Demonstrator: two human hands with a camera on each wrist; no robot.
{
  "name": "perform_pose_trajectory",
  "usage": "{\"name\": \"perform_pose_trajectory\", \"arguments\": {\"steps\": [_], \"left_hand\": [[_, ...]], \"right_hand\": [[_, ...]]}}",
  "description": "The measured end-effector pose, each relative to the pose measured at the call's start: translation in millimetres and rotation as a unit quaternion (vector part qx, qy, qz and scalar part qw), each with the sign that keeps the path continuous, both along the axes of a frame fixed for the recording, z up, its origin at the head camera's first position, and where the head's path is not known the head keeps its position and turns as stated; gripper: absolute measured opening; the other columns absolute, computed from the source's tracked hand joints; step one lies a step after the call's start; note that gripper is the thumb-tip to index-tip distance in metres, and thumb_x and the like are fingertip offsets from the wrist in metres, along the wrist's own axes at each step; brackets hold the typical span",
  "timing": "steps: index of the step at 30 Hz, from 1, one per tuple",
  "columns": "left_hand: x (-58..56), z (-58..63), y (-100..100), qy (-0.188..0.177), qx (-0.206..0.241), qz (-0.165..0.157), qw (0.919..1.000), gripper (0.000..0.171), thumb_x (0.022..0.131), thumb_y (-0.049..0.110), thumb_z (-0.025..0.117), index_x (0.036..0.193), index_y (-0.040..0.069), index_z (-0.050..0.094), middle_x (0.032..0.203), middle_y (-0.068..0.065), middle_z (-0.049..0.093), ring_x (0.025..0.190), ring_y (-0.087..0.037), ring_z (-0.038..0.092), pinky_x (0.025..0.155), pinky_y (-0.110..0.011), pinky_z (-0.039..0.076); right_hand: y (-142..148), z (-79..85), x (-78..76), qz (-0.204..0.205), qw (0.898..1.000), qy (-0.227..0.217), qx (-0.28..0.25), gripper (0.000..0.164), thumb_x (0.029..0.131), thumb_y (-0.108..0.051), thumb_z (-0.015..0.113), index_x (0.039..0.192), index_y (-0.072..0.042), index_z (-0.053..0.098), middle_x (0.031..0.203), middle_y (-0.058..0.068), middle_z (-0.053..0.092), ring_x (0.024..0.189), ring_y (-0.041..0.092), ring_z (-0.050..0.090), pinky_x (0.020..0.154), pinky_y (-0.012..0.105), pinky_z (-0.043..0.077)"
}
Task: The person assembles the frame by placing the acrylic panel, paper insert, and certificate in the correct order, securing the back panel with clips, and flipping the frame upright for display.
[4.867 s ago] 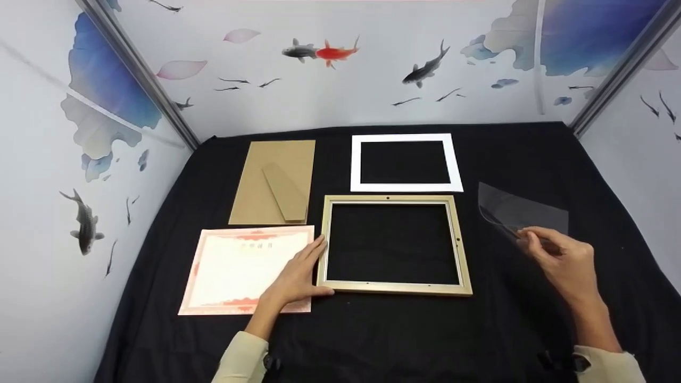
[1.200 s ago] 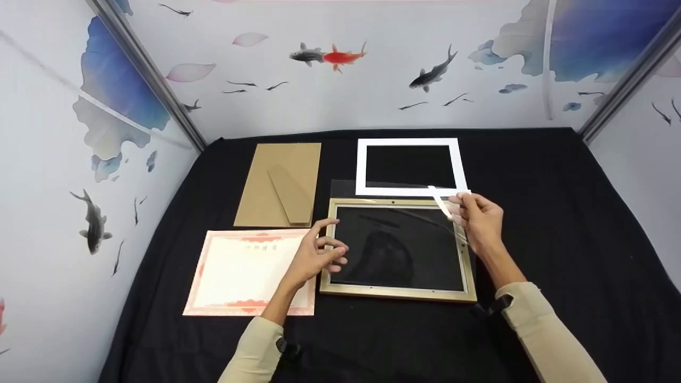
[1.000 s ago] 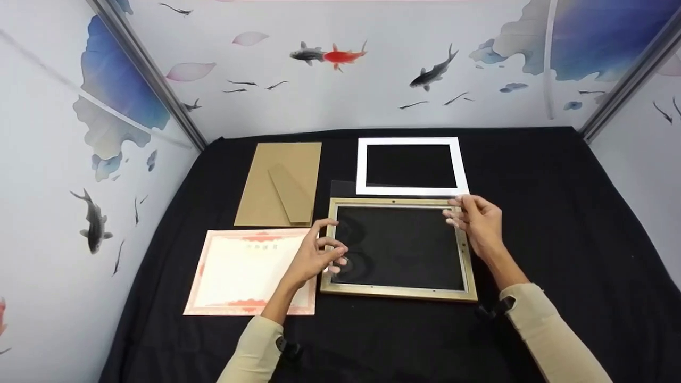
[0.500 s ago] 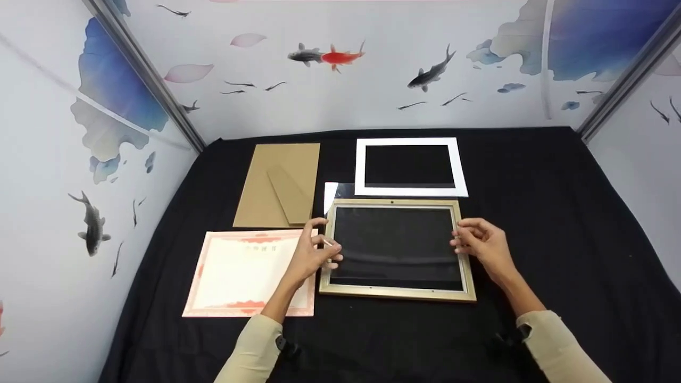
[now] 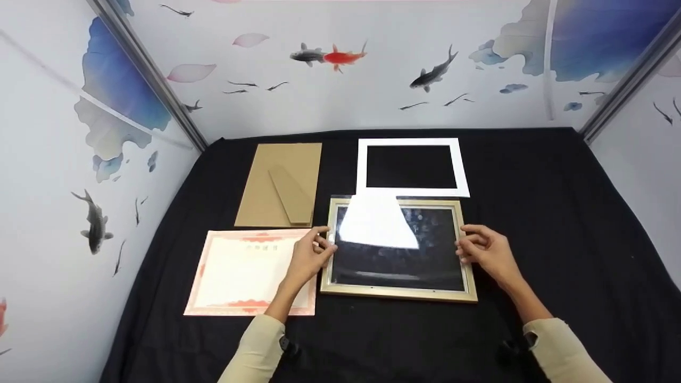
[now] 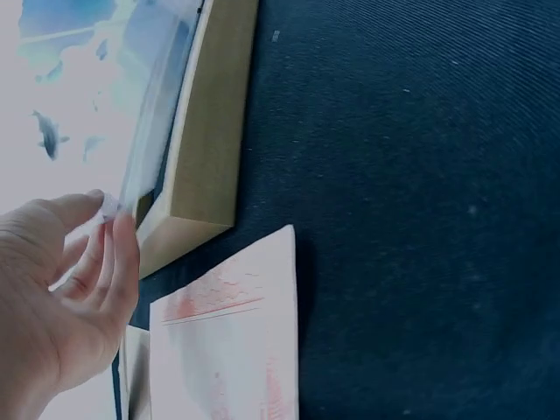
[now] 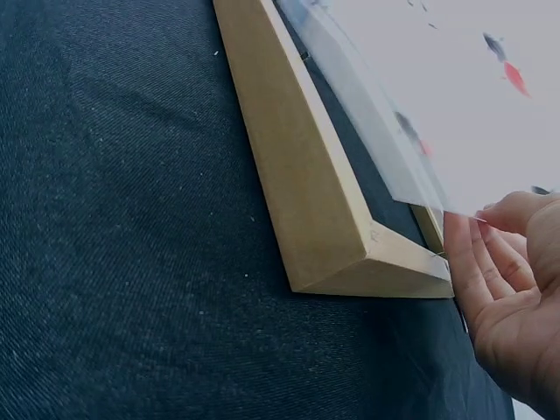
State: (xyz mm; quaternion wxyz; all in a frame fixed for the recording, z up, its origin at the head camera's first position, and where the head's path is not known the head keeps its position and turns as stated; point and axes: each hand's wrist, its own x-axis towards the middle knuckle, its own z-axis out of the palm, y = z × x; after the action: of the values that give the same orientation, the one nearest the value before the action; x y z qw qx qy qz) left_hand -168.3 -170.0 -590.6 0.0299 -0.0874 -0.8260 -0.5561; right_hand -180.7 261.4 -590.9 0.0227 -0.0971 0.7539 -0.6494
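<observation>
A: How far are you?

B: Your left hand (image 5: 307,258) and right hand (image 5: 489,255) each pinch one side of the clear sheet (image 5: 378,223). It is above the gold frame (image 5: 399,294), around the middle of the black cloth (image 5: 383,340), and I judge it not yet seated.

A: Does your frame contain anything?

B: I see no piece resting inside. Three lie apart, outside: white mat (image 5: 409,192) and brown board (image 5: 255,186) toward the cloth's far edge, certificate (image 5: 239,271) nearer its left edge.

Characters (image 5: 262,248) head the red-bordered sheet (image 5: 239,276); too blurred to read.
</observation>
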Motion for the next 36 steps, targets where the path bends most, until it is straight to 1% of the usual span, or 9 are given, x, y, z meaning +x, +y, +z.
{"name": "perform_pose_trajectory", "arguments": {"steps": [4,10,14,20,26,28,30,34,36], "left_hand": [[-2.5,-3.9,-0.1,0.019,-0.02,0.022,0.9994,0.042,0.087,-0.001,0.078,0.126,-0.005,0.062,0.083,-0.007,0.065,0.066,-0.018,0.067,0.056,-0.024,0.052],[-3.8,-6.9,-1.2,0.029,-0.026,0.019,0.9991,0.04,0.086,-0.001,0.079,0.123,-0.006,0.063,0.083,-0.006,0.065,0.065,-0.018,0.065,0.058,-0.024,0.051],[-4.1,-6.8,-0.2,0.033,-0.033,0.019,0.9987,0.04,0.085,-0.002,0.079,0.122,-0.007,0.064,0.083,-0.005,0.065,0.067,-0.017,0.064,0.062,-0.024,0.051],[-6.8,-4.6,3.6,0.036,-0.032,0.027,0.9985,0.039,0.085,-0.003,0.079,0.121,-0.008,0.064,0.083,-0.007,0.064,0.068,-0.019,0.063,0.062,-0.024,0.051],[-6.9,-3.1,6.3,0.037,-0.042,0.027,0.9981,0.038,0.086,-0.003,0.078,0.121,-0.007,0.064,0.083,-0.007,0.063,0.068,-0.019,0.063,0.062,-0.024,0.051],[-5.5,-3.3,6.2,0.042,-0.051,0.026,0.9975,0.038,0.086,-0.003,0.078,0.121,-0.008,0.063,0.083,-0.007,0.064,0.067,-0.019,0.063,0.062,-0.025,0.052],[-3.9,-3.8,5.9,0.044,-0.058,0.029,0.997,0.039,0.085,-0.003,0.078,0.121,-0.007,0.064,0.083,-0.006,0.064,0.068,-0.018,0.064,0.062,-0.026,0.052],[-1.7,-5.0,5.3,0.053,-0.075,0.034,0.9952,0.038,0.085,-0.002,0.079,0.12,-0.007,0.064,0.083,-0.006,0.065,0.069,-0.018,0.065,0.064,-0.029,0.053],[-1.7,-6.2,5.1,0.059,-0.08,0.035,0.9944,0.036,0.086,-0.002,0.079,0.118,-0.007,0.065,0.083,-0.007,0.066,0.069,-0.019,0.066,0.064,-0.03,0.054]], "right_hand": [[0.5,-0.6,-1.3,0.009,1.0,-0.004,0.019,0.036,0.097,0.002,0.067,0.13,0.014,0.057,0.098,0.029,0.069,0.077,0.03,0.071,0.062,0.034,0.059],[0.9,-1.1,-1.5,0.005,0.999,0.01,0.033,0.034,0.094,0.004,0.069,0.126,0.014,0.061,0.093,0.029,0.068,0.068,0.024,0.068,0.057,0.03,0.058],[1.4,-3.3,-2.0,0.0,0.999,0.012,0.033,0.033,0.093,0.006,0.069,0.124,0.015,0.061,0.092,0.029,0.068,0.065,0.021,0.067,0.056,0.03,0.057],[1.9,-3.9,-4.7,-0.007,0.999,0.013,0.04,0.032,0.094,0.007,0.068,0.124,0.015,0.061,0.094,0.029,0.068,0.066,0.02,0.067,0.057,0.03,0.058],[1.1,-2.3,-4.9,-0.01,0.999,0.02,0.046,0.033,0.093,0.008,0.068,0.124,0.018,0.059,0.093,0.032,0.067,0.065,0.024,0.067,0.055,0.032,0.058],[0.2,-1.6,-4.0,-0.013,0.998,0.024,0.059,0.033,0.093,0.008,0.069,0.124,0.017,0.06,0.092,0.03,0.068,0.065,0.026,0.068,0.055,0.032,0.057],[-0.8,-0.8,-3.0,-0.015,0.996,0.031,0.086,0.033,0.093,0.007,0.069,0.124,0.015,0.062,0.091,0.026,0.068,0.066,0.027,0.068,0.055,0.03,0.057],[-2.5,-0.2,-1.6,-0.033,0.987,0.052,0.147,0.03,0.091,0.006,0.072,0.121,0.01,0.066,0.089,0.018,0.07,0.07,0.023,0.067,0.056,0.025,0.055],[-2.2,-0.9,-1.3,-0.038,0.983,0.064,0.165,0.028,0.091,0.005,0.073,0.119,0.009,0.068,0.088,0.015,0.07,0.07,0.022,0.066,0.055,0.023,0.053]]}}
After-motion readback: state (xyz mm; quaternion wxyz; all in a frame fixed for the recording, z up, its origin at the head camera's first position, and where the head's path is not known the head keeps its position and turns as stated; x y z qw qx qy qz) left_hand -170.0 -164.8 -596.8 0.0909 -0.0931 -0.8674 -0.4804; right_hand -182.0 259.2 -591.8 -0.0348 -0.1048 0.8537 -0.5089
